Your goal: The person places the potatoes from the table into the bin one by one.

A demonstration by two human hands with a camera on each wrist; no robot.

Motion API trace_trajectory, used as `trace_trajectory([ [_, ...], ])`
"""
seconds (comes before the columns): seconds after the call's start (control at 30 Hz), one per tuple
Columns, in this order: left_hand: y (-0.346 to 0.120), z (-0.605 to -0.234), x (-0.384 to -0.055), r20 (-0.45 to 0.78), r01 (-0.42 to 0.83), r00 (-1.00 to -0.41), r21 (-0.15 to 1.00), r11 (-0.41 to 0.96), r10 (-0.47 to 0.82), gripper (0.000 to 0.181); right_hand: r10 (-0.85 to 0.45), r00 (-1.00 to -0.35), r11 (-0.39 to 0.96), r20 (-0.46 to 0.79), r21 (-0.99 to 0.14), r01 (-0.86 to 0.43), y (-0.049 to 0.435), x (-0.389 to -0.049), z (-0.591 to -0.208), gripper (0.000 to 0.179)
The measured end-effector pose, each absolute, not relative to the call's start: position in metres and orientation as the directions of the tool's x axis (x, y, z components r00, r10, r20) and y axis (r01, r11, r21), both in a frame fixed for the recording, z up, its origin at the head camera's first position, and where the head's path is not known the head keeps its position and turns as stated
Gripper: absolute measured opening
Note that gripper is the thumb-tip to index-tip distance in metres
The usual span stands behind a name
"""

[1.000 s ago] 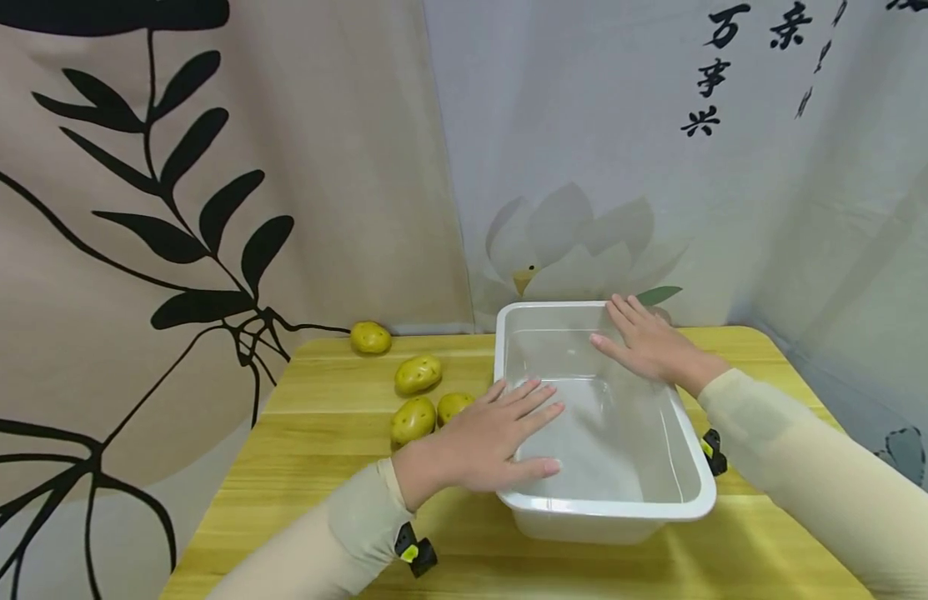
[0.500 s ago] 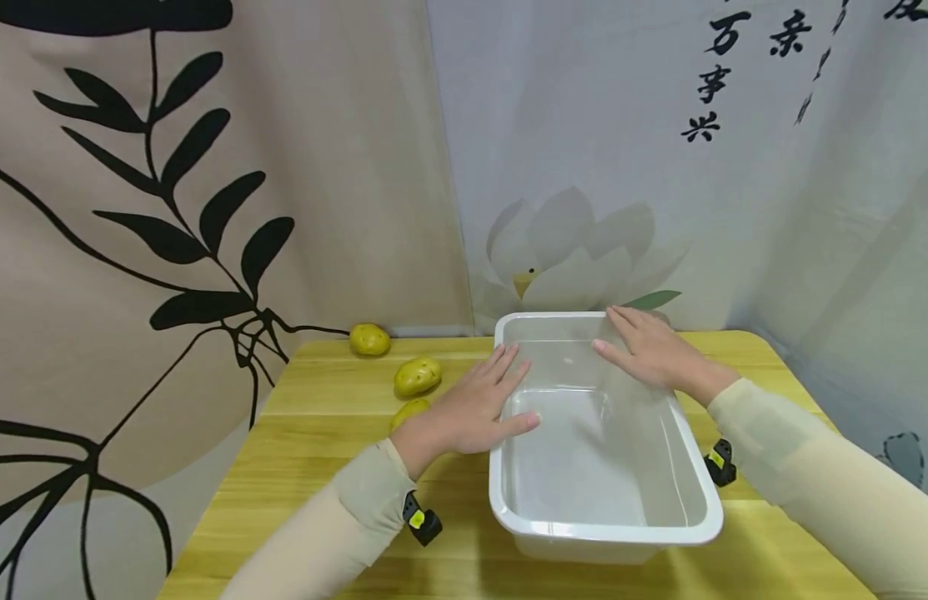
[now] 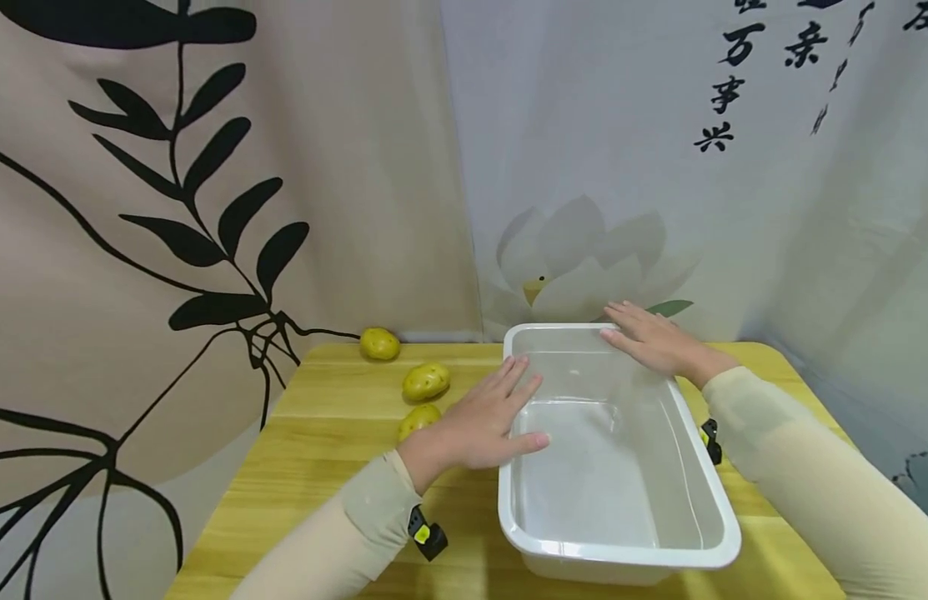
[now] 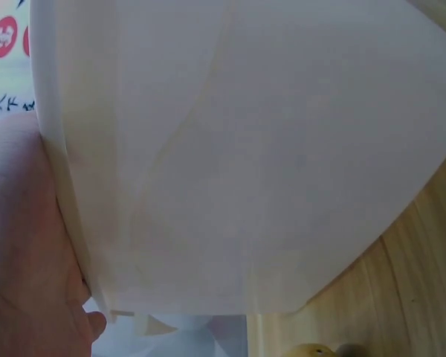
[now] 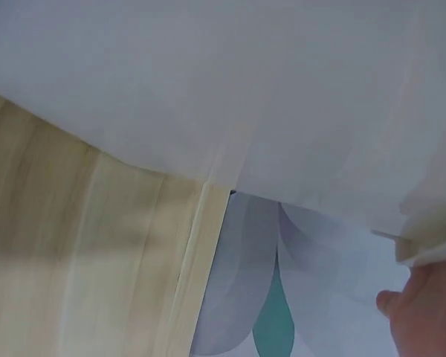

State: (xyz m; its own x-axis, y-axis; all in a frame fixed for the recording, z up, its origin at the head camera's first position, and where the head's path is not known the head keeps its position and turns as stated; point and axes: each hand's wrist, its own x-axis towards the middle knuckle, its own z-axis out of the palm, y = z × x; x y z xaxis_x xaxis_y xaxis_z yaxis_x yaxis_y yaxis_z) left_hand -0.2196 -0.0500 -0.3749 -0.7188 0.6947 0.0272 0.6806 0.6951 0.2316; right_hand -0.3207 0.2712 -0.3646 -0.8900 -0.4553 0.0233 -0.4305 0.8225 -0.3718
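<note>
A white rectangular plastic tub (image 3: 584, 475) stands on the wooden table, its inside bare. My left hand (image 3: 482, 421) lies over its left rim with fingers straight and spread, the thumb reaching over the inside. At the far right corner, my right hand (image 3: 654, 337) rests on the rim, fingers extended. The left wrist view shows the tub's outer wall (image 4: 245, 163) beside the left hand (image 4: 30, 245). Part of the right hand (image 5: 427, 312) shows at the rim in the right wrist view.
Yellow potatoes lie left of the tub: one at the table's back edge (image 3: 379, 343), a second potato (image 3: 426, 381) nearer, and a third potato (image 3: 418, 419) partly behind the left hand. A printed curtain (image 3: 373, 167) hangs behind the wooden table (image 3: 298, 500).
The tub has slid a little nearer to me. My left hand has shifted forward along the left rim, covering more of the potatoes; the right hand stays at the far right corner.
</note>
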Motion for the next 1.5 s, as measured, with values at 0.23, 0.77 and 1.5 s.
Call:
trace_trajectory([
  [0.23,-0.049,-0.377,-0.216,0.022,0.691,-0.708,0.232,0.685,0.706,0.091,-0.445,-0.896,0.843,-0.009,-0.341,-0.415,0.272,-0.319,-0.378,0.079],
  [0.77,-0.052,-0.376,-0.218,0.032,0.660,-0.740,0.223,0.717,0.672,0.086,-0.468,-0.883,0.848,0.018,-0.271,-0.455,0.264,-0.327,-0.378,0.080],
  [1.5,-0.117,-0.366,-0.211,0.084,0.598,-0.797,0.254,0.760,0.599,0.077,-0.470,-0.882,0.852,-0.040,-0.279,-0.442,0.271,-0.327,-0.372,0.082],
])
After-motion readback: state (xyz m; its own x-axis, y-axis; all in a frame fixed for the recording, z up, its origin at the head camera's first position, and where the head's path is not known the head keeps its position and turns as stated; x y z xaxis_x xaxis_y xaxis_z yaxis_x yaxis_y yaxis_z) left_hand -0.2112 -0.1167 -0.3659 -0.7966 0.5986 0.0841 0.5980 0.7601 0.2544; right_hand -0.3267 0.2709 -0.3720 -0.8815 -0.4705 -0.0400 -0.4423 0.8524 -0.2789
